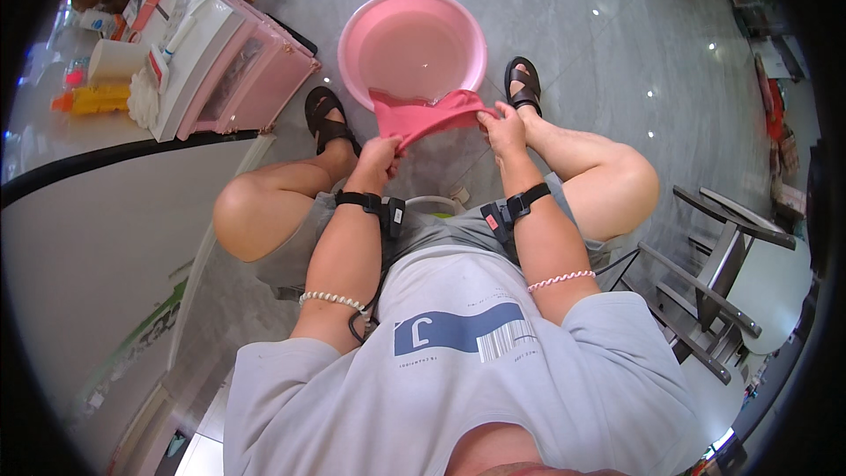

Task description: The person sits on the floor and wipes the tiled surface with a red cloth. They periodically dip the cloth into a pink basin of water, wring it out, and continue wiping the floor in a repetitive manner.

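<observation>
My left hand (381, 160) grips the near left edge of a wet pink-red cloth (423, 120), perhaps a small garment. My right hand (503, 128) pinches its right end, so the cloth is stretched between both hands. It lies across the near rim of a pink plastic basin (346, 46), and its far edge hangs inside at the water. Cloudy water (413, 49) fills part of the basin, which stands on the floor between my feet. The cloth's far edge is partly hidden in the basin.
A pink drawer unit (254, 73) with a cluttered top stands at left, holding a paper roll (117, 61) and an orange-yellow bottle (99, 100). Stacked chairs or stools (720, 277) are at right. Grey tiled floor (581, 33) surrounds the basin. My sandalled feet flank it.
</observation>
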`<state>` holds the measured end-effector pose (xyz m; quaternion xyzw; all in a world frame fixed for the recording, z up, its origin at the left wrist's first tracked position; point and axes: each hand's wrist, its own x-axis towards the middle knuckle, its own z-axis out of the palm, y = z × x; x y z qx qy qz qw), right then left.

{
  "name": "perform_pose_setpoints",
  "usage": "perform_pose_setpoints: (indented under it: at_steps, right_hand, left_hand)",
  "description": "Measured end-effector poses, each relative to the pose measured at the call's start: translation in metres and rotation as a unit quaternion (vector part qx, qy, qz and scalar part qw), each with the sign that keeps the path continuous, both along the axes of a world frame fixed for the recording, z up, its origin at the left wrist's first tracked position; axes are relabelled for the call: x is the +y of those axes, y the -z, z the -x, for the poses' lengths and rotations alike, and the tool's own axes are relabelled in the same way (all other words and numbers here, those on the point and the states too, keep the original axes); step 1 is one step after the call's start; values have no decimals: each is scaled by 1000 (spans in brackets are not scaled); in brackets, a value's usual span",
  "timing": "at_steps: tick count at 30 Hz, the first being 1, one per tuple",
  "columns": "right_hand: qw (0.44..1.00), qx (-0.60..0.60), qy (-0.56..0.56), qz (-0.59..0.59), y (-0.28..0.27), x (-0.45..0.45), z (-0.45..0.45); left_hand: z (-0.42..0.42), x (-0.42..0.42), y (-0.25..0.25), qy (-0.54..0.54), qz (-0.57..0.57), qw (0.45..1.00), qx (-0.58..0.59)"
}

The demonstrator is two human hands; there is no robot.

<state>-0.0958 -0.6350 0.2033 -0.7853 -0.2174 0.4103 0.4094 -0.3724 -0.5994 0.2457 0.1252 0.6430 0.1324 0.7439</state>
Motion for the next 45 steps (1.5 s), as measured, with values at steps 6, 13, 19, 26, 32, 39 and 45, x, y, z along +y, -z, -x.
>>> perform_pose_setpoints:
  at_steps: [6, 13, 19, 26, 32, 39, 45]
  right_hand:
    - [990, 19, -109, -87, -65, 73, -5]
    - [951, 262, 32, -160, -120, 131, 3]
    - [913, 311, -39, -260, -161, 187, -1]
    - [918, 292, -58, -261, -164, 187, -3]
    - [973, 216, -19, -77, -36, 118, 11]
    - [971, 13, -124, 204, 62, 111, 21]
    - [987, 129, -81, 59, 51, 168, 21]
  left_hand:
    - [10, 67, -30, -135, -107, 985, -21]
    - [-12, 116, -60, -224, -172, 958, -41]
    - [-7, 185, -82, -223, -245, 935, -129]
    - [-5, 201, -102, -216, -268, 929, -137]
    - [2, 133, 23, -207, -61, 976, -28]
    - [-13, 109, 97, -103, 34, 989, 104]
    - [-18, 162, 98, -149, -47, 985, 67]
